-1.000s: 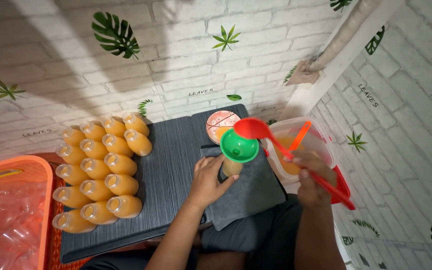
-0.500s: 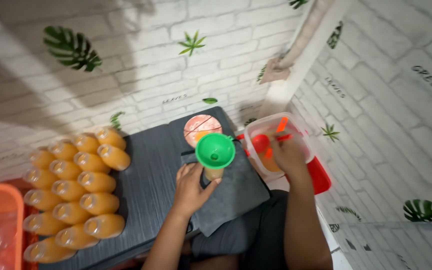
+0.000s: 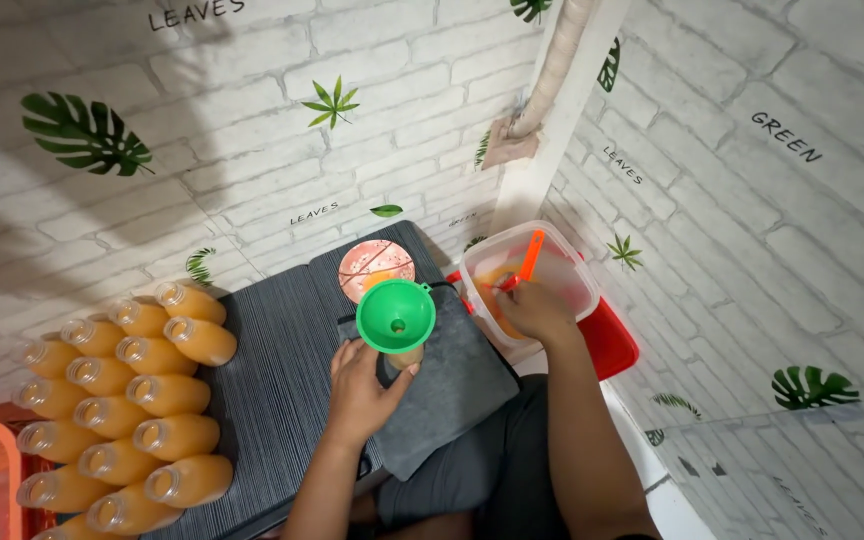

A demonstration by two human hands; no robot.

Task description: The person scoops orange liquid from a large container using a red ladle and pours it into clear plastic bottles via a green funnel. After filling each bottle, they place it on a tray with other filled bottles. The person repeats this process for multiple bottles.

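My left hand (image 3: 360,385) stays wrapped round the bottle under the green funnel (image 3: 395,315) on the grey cloth (image 3: 457,385) | filled bottles (image 3: 127,400) lie to the left on the dark mat (image 3: 282,370) | my right hand (image 3: 537,310), closed on the orange ladle (image 3: 522,268), has dropped from above the funnel into the clear tub (image 3: 532,280) of orange juice: a refill scoop, by my reckoning.

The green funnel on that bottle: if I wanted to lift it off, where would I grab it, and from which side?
Probably by the wide round rim of the green funnel, from straight above. Its spout sits down in the bottle that the left hand steadies, so only the open cone stands free, and lifting upward clears the neck.
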